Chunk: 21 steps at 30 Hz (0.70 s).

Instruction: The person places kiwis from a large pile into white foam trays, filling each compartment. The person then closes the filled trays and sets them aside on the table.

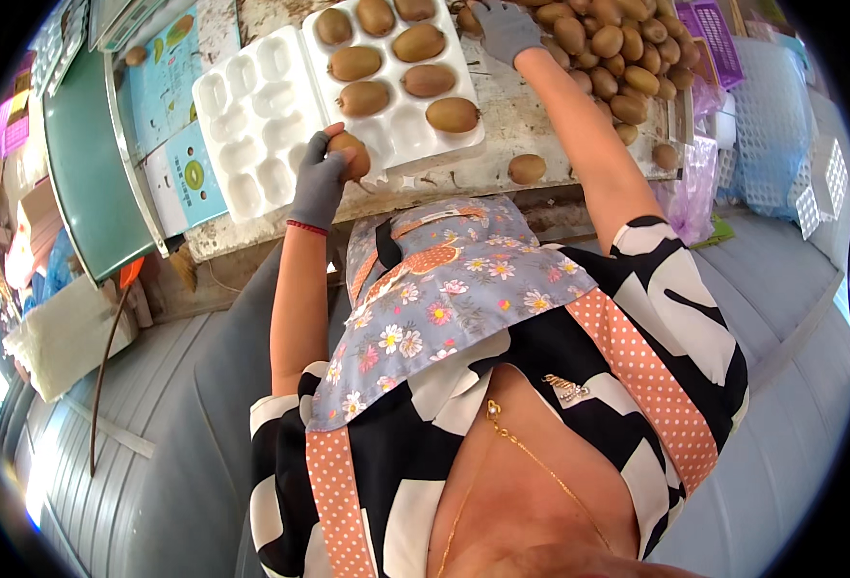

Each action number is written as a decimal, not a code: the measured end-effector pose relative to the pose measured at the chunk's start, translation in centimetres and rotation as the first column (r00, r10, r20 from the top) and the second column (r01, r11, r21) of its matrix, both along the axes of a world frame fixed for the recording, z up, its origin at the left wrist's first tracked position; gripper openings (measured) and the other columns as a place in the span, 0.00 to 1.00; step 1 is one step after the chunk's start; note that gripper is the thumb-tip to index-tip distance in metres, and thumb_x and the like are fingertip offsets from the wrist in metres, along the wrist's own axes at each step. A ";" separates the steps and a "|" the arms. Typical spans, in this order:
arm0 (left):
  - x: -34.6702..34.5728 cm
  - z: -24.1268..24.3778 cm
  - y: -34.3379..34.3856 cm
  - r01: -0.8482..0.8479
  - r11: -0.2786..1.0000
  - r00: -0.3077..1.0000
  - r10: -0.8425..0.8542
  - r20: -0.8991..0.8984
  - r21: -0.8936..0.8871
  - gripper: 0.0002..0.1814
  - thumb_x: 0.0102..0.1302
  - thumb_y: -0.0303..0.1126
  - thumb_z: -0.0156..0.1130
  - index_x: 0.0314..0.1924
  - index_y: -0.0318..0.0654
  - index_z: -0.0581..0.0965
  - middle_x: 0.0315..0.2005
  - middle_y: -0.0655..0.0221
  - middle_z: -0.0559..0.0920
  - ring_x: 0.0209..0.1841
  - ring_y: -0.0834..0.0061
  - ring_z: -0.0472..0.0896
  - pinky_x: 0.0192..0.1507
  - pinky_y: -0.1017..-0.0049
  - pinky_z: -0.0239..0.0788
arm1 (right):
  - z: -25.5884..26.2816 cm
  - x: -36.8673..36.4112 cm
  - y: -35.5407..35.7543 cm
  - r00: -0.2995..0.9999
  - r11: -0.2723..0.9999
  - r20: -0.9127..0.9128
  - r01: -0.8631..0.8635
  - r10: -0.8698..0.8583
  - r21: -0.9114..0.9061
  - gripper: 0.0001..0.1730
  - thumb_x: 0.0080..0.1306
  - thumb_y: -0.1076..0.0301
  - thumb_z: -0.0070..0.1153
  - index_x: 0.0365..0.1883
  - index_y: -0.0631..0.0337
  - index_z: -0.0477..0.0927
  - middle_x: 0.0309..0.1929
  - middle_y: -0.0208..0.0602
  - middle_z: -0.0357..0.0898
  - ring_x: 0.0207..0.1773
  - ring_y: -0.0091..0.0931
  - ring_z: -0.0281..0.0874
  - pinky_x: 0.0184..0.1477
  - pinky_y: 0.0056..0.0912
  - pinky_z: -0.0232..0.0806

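Note:
My left hand (320,179), in a grey glove with bare fingertips, grips a kiwifruit (355,157) at the lower left of a white moulded tray (404,160). Several kiwifruit (419,43) sit in that tray's hollows; its two nearest hollows beside my left hand hold none. A second white tray section (240,134) with bare hollows adjoins it on the left. At the top, my gloved right hand (506,32) reaches to the left edge of a kiwifruit heap (616,43), beside one kiwifruit (469,22). Its fingertips are partly cut off, so its grip is unclear.
Single kiwifruit (526,170) lie near the worn table's (500,137) front edge. Printed blue cardboard (193,173) and a green conveyor-like surface (92,166) are on the left. A purple crate (714,43) and plastic bags (688,188) stand to the right.

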<state>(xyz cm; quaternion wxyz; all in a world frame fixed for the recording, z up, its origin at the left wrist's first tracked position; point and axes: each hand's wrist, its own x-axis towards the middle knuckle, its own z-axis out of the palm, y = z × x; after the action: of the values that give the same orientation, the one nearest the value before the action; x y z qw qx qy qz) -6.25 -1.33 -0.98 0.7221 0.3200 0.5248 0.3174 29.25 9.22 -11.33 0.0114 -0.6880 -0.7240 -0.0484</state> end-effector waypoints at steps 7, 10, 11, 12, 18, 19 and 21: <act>2.5 -0.6 -1.2 -0.023 0.975 0.977 0.068 -0.200 0.220 0.29 0.56 0.26 0.66 0.58 0.29 0.68 0.46 0.61 0.76 0.44 0.73 0.78 0.43 0.76 0.74 | 7.8 -2.1 -3.7 0.873 0.994 -0.483 0.011 -0.061 -0.106 0.28 0.55 0.44 0.59 0.47 0.51 0.74 0.44 0.45 0.80 0.45 0.40 0.79 0.46 0.46 0.69; 2.0 -1.3 -1.7 -0.143 0.983 0.989 0.146 -0.018 0.112 0.28 0.58 0.26 0.65 0.58 0.30 0.68 0.46 0.61 0.75 0.45 0.73 0.78 0.43 0.75 0.75 | 12.5 -8.4 -9.8 0.901 0.997 -0.434 -0.012 -0.021 -0.074 0.33 0.50 0.36 0.60 0.39 0.56 0.73 0.26 0.42 0.80 0.30 0.38 0.81 0.29 0.43 0.70; 2.1 -1.4 -1.5 -0.182 0.981 0.982 0.178 0.064 0.071 0.27 0.59 0.26 0.64 0.58 0.30 0.68 0.46 0.61 0.75 0.45 0.73 0.78 0.43 0.75 0.75 | 12.9 -10.3 -11.1 0.932 0.996 -0.360 0.007 -0.039 -0.089 0.34 0.50 0.36 0.61 0.38 0.58 0.72 0.23 0.40 0.79 0.26 0.37 0.80 0.25 0.42 0.69; 2.0 -1.1 -1.4 -0.193 0.981 0.979 0.190 0.072 0.035 0.25 0.60 0.25 0.62 0.57 0.31 0.68 0.46 0.61 0.75 0.46 0.72 0.78 0.44 0.73 0.77 | 12.6 -11.8 -11.8 0.932 0.996 -0.361 -0.003 -0.031 -0.093 0.34 0.50 0.37 0.61 0.38 0.59 0.71 0.22 0.40 0.79 0.25 0.37 0.80 0.24 0.41 0.68; 2.1 -0.6 -1.4 -0.147 0.989 0.987 0.145 0.061 0.016 0.25 0.63 0.27 0.61 0.59 0.30 0.66 0.51 0.57 0.71 0.51 0.64 0.76 0.52 0.65 0.74 | 11.4 -15.6 -12.4 0.914 0.963 -0.403 -0.061 -0.052 -0.264 0.34 0.54 0.40 0.60 0.43 0.61 0.71 0.21 0.41 0.78 0.24 0.36 0.80 0.23 0.40 0.68; 2.1 -0.8 -1.4 -0.151 0.988 0.987 0.149 0.067 0.025 0.25 0.63 0.27 0.61 0.59 0.30 0.66 0.51 0.57 0.71 0.51 0.64 0.75 0.52 0.64 0.74 | 11.7 -15.6 -12.5 0.918 0.957 -0.394 -0.074 -0.044 -0.279 0.33 0.55 0.40 0.59 0.43 0.60 0.71 0.21 0.40 0.78 0.25 0.35 0.80 0.24 0.39 0.69; 2.3 -1.0 -1.3 -0.161 0.986 0.984 0.156 0.090 0.050 0.24 0.64 0.27 0.59 0.59 0.31 0.66 0.51 0.57 0.71 0.52 0.63 0.75 0.52 0.64 0.74 | 12.3 -15.2 -12.8 0.930 0.948 -0.366 -0.096 -0.023 -0.304 0.31 0.56 0.40 0.58 0.43 0.58 0.72 0.22 0.39 0.79 0.28 0.34 0.81 0.26 0.39 0.69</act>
<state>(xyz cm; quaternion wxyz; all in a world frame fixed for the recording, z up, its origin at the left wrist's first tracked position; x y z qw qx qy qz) -3.96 -2.64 -2.02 0.7070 0.2839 0.5078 0.4020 14.09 -3.56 1.00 0.0362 -0.6639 -0.7204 0.1972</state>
